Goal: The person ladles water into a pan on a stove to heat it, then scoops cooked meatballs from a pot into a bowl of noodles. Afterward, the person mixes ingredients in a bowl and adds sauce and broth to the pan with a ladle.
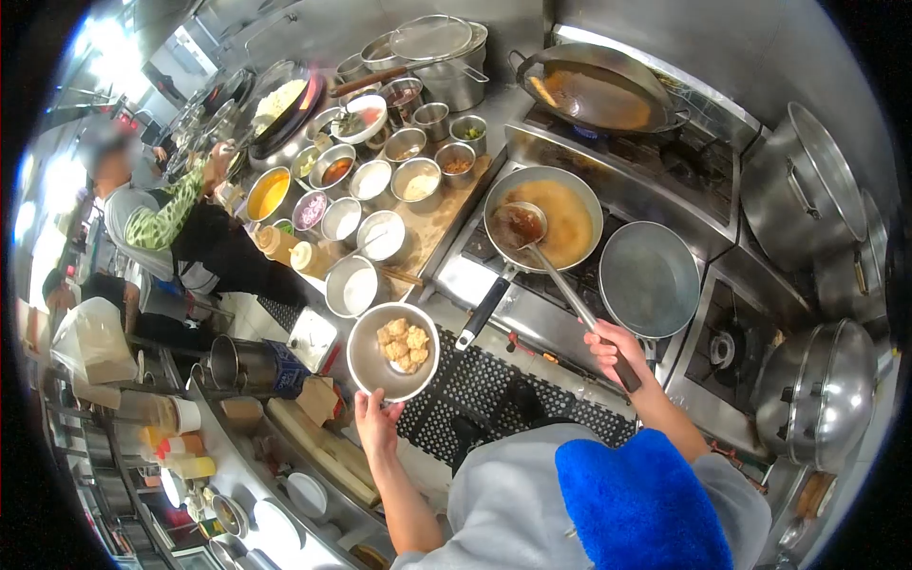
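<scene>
My left hand (pixel 376 418) grips the near rim of a metal bowl (pixel 359 356), its fingers closed on the edge. Several light brown fried pieces (pixel 405 344) lie in that bowl. My right hand (pixel 616 350) is wrapped round the handle of a ladle (pixel 566 287). The ladle's cup rests in a pan (pixel 494 190) of brown sauce (pixel 560 214) on the stove and holds darker liquid. To the right of this pan sits a second grey pan (pixel 649 275) with no food visible inside.
A wok (pixel 608 90) with brown liquid sits on the back burner. Metal containers of ingredients (pixel 418 180) crowd the counter at the upper left. Large pots (pixel 807 190) stand on the right. A person (pixel 157 218) works at the left. Below are shelves with plates (pixel 306 494).
</scene>
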{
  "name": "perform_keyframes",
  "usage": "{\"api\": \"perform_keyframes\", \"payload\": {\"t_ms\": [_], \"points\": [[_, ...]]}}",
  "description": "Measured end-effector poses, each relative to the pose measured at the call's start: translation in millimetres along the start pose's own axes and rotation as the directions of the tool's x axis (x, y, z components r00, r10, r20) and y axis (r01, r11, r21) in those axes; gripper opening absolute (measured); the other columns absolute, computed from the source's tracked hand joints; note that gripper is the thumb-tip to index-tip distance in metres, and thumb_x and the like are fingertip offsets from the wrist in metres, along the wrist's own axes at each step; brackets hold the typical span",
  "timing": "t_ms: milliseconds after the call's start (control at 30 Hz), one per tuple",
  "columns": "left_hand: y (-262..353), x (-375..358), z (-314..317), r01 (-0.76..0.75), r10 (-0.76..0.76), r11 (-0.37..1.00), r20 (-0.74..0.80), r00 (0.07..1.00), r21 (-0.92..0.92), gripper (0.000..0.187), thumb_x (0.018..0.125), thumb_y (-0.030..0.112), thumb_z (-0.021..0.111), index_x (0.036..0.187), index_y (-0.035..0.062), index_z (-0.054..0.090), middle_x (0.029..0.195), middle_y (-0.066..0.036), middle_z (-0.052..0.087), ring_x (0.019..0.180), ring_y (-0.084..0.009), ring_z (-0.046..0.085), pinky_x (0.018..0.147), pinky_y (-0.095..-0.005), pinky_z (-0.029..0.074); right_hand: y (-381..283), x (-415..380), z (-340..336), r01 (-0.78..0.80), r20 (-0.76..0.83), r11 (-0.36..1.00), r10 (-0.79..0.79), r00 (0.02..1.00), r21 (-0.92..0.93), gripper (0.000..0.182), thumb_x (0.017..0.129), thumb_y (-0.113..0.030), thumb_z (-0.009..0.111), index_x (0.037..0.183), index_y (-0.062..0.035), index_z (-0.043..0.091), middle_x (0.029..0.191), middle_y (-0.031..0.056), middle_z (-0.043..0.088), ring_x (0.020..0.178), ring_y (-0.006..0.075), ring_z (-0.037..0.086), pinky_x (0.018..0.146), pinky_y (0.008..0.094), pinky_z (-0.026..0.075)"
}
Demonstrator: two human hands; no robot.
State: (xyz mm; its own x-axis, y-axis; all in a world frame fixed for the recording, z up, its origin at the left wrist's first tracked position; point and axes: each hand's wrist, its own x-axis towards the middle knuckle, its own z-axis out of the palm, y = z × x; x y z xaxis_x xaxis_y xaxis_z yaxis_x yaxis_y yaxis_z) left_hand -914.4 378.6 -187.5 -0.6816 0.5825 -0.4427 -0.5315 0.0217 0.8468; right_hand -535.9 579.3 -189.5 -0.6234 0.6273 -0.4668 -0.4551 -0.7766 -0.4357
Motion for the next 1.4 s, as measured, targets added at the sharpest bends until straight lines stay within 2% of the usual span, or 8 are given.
{"api": "perform_keyframes", "payload": {"t_ms": [267,600,733,800,933,1000,1033,1400], "points": [[14.4,-41.0,-57.3,-0.059,0.056,0.998,-0.281,0.958,-0.004,0.012,0.087,0.009,0.056,0.097,0.0102,0.051,0.090,0.001,0.055,0.069,-0.0132,0.059,0.055,-0.0200,0.052,-30.3,-52.4,6.5,0.012,-0.114,0.953,-0.049,0.992,-0.303,0.032,0.091,-0.012,0.052,0.120,0.0009,0.043,0.079,0.0027,0.050,0.051,0.0010,0.040,0.038,0.0152,0.035],[13.7,-69.6,-145.3,-0.219,0.160,0.972,-0.445,0.881,-0.084,0.021,0.088,0.009,0.055,0.107,0.0069,0.046,0.101,-0.005,0.055,0.076,-0.0155,0.060,0.059,-0.0236,0.054,-76.6,-55.2,8.5,0.075,-0.200,0.758,-0.264,0.944,-0.647,0.049,0.087,-0.002,0.053,0.134,0.0014,0.038,0.075,0.0033,0.052,0.047,0.0060,0.044,0.039,0.0213,0.038],[23.5,-92.0,-168.6,-0.262,0.187,0.961,-0.485,0.854,-0.090,0.021,0.088,0.008,0.055,0.107,0.0013,0.049,0.104,-0.010,0.056,0.093,-0.0207,0.059,0.077,-0.0295,0.054,-90.7,-45.2,7.4,0.024,-0.191,0.550,-0.330,0.924,-0.835,0.051,0.087,-0.004,0.054,0.135,0.0007,0.038,0.067,0.0000,0.048,0.046,0.0066,0.043,0.039,0.0226,0.038],[30.6,-101.1,-167.5,-0.351,0.270,0.933,-0.486,0.831,-0.082,0.024,0.088,0.007,0.051,0.111,0.0012,0.045,0.117,-0.016,0.048,0.113,-0.0291,0.049,0.088,-0.0429,0.049,-92.9,-38.9,-3.7,0.004,-0.180,0.480,-0.338,0.924,-0.877,0.047,0.088,-0.006,0.053,0.135,-0.0081,0.043,0.057,-0.0047,0.042,0.041,0.0043,0.037,0.035,0.0216,0.030],[7.3,-119.7,-213.4,-0.401,0.256,0.913,-0.655,0.711,-0.078,0.020,0.085,0.010,0.058,0.103,0.0064,0.049,0.103,-0.007,0.052,0.091,-0.0228,0.055,0.075,-0.0404,0.053,-101.0,-17.3,-54.3,0.088,-0.012,0.227,-0.405,0.914,-0.970,0.046,0.090,-0.006,0.049,0.135,-0.0039,0.042,0.054,-0.0028,0.043,0.034,0.0056,0.033,0.030,0.0232,0.027],[25.9,-142.9,-196.2,-0.379,0.188,0.917,-0.699,0.690,-0.128,0.020,0.087,0.009,0.053,0.105,0.0037,0.047,0.101,-0.010,0.054,0.083,-0.0232,0.060,0.071,-0.0350,0.055,-112.9,-7.7,-96.3,0.001,-0.113,0.270,-0.406,0.907,-0.963,0.052,0.092,-0.008,0.050,0.141,-0.0052,0.032,0.052,-0.0017,0.038,0.035,0.0068,0.035,0.029,0.0237,0.028],[21.9,-153.1,-205.3,-0.372,0.181,0.918,-0.686,0.705,-0.139,0.020,0.087,0.008,0.052,0.105,0.0036,0.045,0.100,-0.012,0.054,0.079,-0.0248,0.063,0.066,-0.0309,0.055,-100.5,-15.4,-81.0,0.103,-0.012,0.228,-0.455,0.891,-0.968,0.035,0.089,-0.008,0.050,0.123,-0.0006,0.050,0.050,-0.0003,0.039,0.034,0.0087,0.036,0.029,0.0248,0.029],[-44.5,-247.6,-287.1,-0.444,0.087,0.877,-0.848,0.523,-0.184,0.021,0.088,0.009,0.049,0.104,-0.0009,0.042,0.098,-0.014,0.053,0.075,-0.0243,0.063,0.062,-0.0288,0.057,-21.9,-39.2,48.0,-0.110,-0.121,0.124,-0.087,0.989,-0.986,0.024,0.089,-0.018,0.052,0.104,0.0007,0.053,0.056,-0.0006,0.041,0.042,0.0092,0.038,0.039,0.0292,0.037]]}}
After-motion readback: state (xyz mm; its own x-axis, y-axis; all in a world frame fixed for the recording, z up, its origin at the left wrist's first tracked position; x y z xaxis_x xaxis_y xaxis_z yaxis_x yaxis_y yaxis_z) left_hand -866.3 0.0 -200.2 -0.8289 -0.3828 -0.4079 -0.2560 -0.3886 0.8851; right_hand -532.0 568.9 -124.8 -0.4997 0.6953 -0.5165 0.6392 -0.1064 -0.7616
